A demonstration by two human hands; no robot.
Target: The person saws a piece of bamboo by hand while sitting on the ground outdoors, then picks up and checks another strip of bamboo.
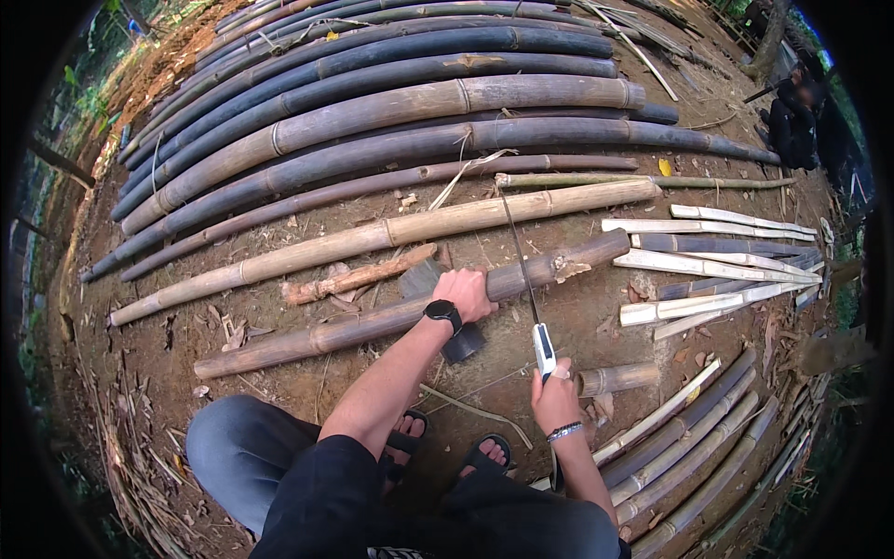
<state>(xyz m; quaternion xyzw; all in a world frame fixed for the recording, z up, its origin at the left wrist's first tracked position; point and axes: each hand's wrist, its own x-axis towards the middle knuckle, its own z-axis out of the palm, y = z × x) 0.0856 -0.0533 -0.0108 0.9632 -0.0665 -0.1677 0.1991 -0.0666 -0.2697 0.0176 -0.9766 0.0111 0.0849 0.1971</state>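
A dark brown bamboo pole (pixel 382 319) lies across a short dark block (pixel 458 343) on the ground in front of me. My left hand (pixel 463 294) is wrapped round the pole, just above that block. In my right hand (pixel 556 399) is the white and black handle of a hand saw (pixel 543 348). Its long thin blade runs away from me and crosses the pole to the right of my left hand. Whether the teeth have cut into the bamboo is too small to tell. A short bamboo piece (pixel 616 378) lies beside my right hand.
Several long bamboo poles (pixel 372 102) lie side by side at the far side. A lighter pole (pixel 326 252) and a rough stick (pixel 358 275) lie nearer. Split bamboo strips (pixel 717 265) are spread at right, more (pixel 689 438) at lower right. A person (pixel 796 116) sits far right.
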